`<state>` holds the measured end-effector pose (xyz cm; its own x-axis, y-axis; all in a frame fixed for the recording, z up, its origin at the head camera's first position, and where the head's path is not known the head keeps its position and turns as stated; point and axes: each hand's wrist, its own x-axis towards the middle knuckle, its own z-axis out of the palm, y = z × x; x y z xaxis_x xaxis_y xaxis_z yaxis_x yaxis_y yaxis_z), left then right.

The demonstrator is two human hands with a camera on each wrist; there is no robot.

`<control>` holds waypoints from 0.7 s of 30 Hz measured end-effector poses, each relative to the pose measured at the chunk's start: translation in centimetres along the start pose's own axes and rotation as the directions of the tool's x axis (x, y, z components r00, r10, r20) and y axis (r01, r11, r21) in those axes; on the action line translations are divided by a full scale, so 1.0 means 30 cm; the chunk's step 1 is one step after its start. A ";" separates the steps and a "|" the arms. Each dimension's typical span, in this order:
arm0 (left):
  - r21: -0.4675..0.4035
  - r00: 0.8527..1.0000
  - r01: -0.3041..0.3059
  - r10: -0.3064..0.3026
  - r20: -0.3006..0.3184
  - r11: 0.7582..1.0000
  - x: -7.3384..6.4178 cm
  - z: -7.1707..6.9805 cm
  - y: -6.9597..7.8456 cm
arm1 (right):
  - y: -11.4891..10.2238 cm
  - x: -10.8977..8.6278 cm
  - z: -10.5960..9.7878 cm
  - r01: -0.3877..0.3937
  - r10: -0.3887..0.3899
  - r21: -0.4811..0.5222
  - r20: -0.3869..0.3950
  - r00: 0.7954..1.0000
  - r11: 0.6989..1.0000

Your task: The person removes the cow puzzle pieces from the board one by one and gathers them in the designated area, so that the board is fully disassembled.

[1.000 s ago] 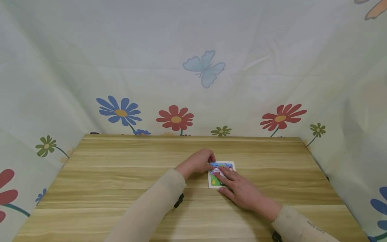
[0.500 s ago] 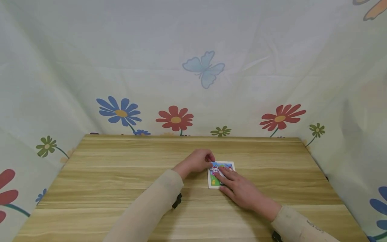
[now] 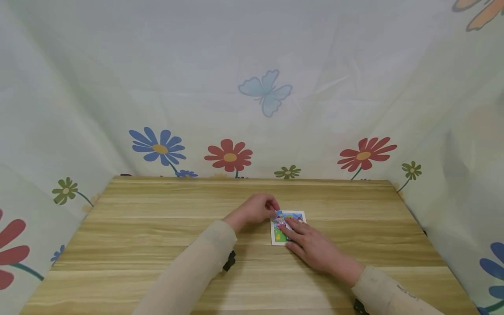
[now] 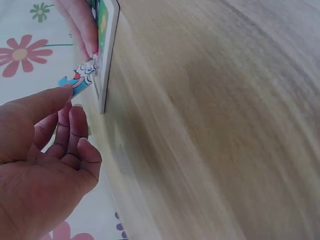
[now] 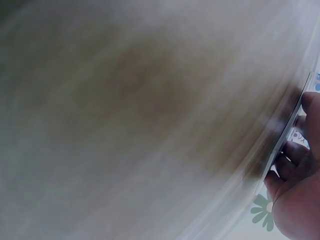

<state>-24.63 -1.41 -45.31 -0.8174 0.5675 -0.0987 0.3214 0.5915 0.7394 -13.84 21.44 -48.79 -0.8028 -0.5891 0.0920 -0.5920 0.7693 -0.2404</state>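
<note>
A small jigsaw puzzle (image 3: pixel 280 238) with a white border and a colourful cartoon picture lies flat on the table. At its far left corner my left hand (image 3: pixel 257 208) pinches a jigsaw piece (image 4: pixel 84 76) between thumb and forefinger. The piece, blue with a white cartoon figure, slants up from the board in the left wrist view, its lower end at the picture surface. My right hand (image 3: pixel 315 247) rests on the right part of the puzzle with fingers stretched out, covering much of the picture. In the right wrist view the board's thin edge shows beside the fingers (image 5: pixel 295 152).
The wood-grain table (image 3: pixel 157 245) extends around the puzzle on every side. A white cloth (image 3: pixel 177 65) printed with flowers and a butterfly hangs behind and along both sides. A dark strap (image 3: pixel 229 261) shows at the left wrist.
My left hand has shifted slightly left, and the pinched jigsaw piece looks more tilted and glints now. The right hand stays in place on the puzzle. The head view has tipped slightly.
</note>
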 end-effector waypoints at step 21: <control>0.035 0.996 -0.024 0.021 0.091 0.999 -0.109 -0.192 -0.024 | 0.001 0.003 0.012 0.004 -0.004 -0.010 -0.019 1.000 1.000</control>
<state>-24.93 -6.98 -41.69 -0.7639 0.6292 -0.1434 0.3576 0.5977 0.7175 -13.91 21.31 -49.14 -0.8015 -0.5875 0.1115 -0.5959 0.7693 -0.2302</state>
